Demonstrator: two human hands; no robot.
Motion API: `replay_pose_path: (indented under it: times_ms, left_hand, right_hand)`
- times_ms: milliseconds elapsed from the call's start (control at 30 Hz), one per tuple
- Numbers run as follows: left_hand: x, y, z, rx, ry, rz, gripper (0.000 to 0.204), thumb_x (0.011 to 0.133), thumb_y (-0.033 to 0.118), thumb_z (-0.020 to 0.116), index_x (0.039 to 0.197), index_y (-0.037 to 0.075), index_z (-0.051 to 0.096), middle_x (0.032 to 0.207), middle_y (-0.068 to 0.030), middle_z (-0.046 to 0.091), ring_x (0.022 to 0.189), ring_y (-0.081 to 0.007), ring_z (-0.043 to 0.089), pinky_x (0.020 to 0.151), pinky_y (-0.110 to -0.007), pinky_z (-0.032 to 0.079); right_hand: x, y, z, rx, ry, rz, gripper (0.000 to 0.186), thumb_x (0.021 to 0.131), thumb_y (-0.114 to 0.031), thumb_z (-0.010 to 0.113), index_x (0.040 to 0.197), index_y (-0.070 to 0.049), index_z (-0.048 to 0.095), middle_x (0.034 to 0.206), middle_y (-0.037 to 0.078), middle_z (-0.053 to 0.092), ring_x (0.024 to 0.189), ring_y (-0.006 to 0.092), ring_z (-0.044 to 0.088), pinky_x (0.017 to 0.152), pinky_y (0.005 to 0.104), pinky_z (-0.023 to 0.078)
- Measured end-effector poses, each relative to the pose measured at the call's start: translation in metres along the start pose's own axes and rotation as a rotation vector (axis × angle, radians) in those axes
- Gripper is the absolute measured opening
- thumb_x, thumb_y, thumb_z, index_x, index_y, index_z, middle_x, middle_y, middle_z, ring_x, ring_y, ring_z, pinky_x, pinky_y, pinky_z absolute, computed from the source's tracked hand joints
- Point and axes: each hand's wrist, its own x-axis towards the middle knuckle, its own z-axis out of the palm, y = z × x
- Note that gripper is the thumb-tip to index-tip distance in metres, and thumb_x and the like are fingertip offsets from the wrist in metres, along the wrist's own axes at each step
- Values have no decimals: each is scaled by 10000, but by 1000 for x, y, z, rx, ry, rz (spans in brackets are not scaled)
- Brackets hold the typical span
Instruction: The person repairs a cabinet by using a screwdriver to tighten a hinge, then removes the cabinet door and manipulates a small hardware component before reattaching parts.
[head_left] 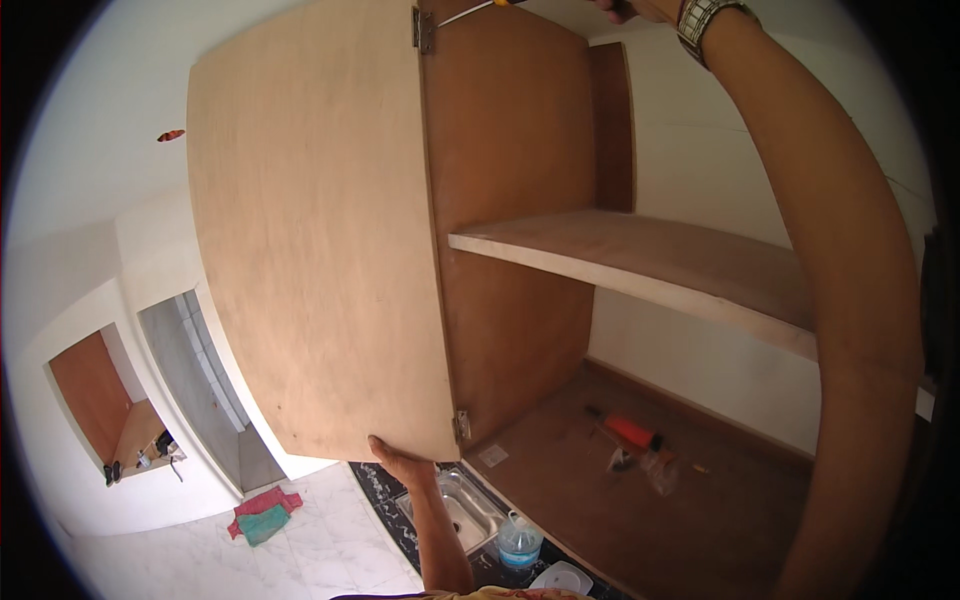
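Note:
A pale wooden cabinet door stands swung open on the left side of a brown cabinet. My left hand grips its bottom edge, thumb on the outer face and the other fingers hidden behind. At the top edge of the view, my right hand is partly cut off, its fingers closed. From it a screwdriver points left, its thin metal shaft reaching the upper hinge; only a bit of its yellow handle shows. A lower hinge joins door and cabinet near my left hand.
A shelf crosses the cabinet. On the cabinet floor lie a red-orange tool and small plastic bags. Below are a steel sink, a blue-tinted plastic container and a dark countertop. Cloths lie on the tiled floor.

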Motion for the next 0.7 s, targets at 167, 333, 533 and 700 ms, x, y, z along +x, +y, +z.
replay_pose_path:
  times_ms: [167,333,533,700]
  left_hand:
    - [-4,-31,11,-46,57,-94,730,1005,567,509,1531,80,367,1522,-116,449,1377,-303,464,1132,-469,412]
    - [-7,-35,12,-35,86,-109,721,1007,581,492,1523,88,387,1526,-109,449,1382,-300,453,1142,-464,393]
    - [-5,-23,0,-31,49,-50,728,1006,595,482,1513,78,406,1526,-103,453,1384,-292,444,1151,-455,371]
    - [-8,-29,9,-32,48,-59,726,1012,583,479,1521,73,394,1525,-108,450,1386,-282,437,1147,-447,374]
  right_hand:
    - [-22,-33,-24,269,-14,-217,275,1064,-238,539,1055,26,617,843,89,569,684,189,530,589,355,497]
    - [-24,-29,-35,121,-173,-122,350,1060,-322,567,1102,22,618,926,87,576,761,187,560,645,380,533]
    - [3,-14,-33,-210,-52,14,487,1107,-405,425,949,16,612,680,74,514,527,155,460,470,341,454]
    - [-19,-35,-37,-15,-54,-222,302,1045,-246,588,1168,29,610,855,84,594,672,144,533,580,296,493]
